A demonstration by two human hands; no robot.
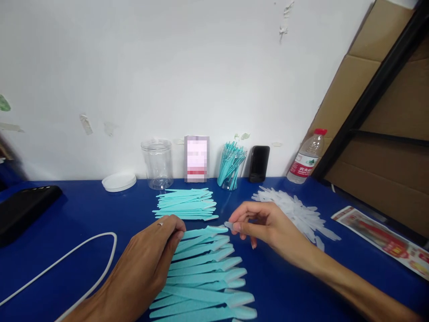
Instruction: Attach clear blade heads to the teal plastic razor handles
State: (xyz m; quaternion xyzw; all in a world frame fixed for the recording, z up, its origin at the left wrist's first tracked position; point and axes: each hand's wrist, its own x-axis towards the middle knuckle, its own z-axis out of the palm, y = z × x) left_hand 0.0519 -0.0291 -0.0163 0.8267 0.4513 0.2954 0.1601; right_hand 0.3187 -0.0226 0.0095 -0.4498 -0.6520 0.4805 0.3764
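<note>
Between the thumb and fingers of my left hand [147, 255] is the handle end of a turquoise eyebrow razor [204, 232], its blade end pointing right. My right hand [261, 223] pinches a small translucent blade cover [228, 225] right by that blade end; whether they touch I cannot tell. Several more turquoise razors [201, 294] lie in an overlapping row below, blade ends to the right, partly hidden by my left hand. A neat stack of razors [186, 204] lies behind. To the right of my right hand spreads a loose pile of translucent covers [296, 212].
Along the wall stand a white lid [119, 182], a clear empty jar [157, 165], a phone with a lit screen [196, 158], a jar of turquoise sticks [231, 165], a black device [259, 163] and a water bottle [304, 161]. A white cable [112, 250] curves at left. Printed packaging [385, 237] lies right.
</note>
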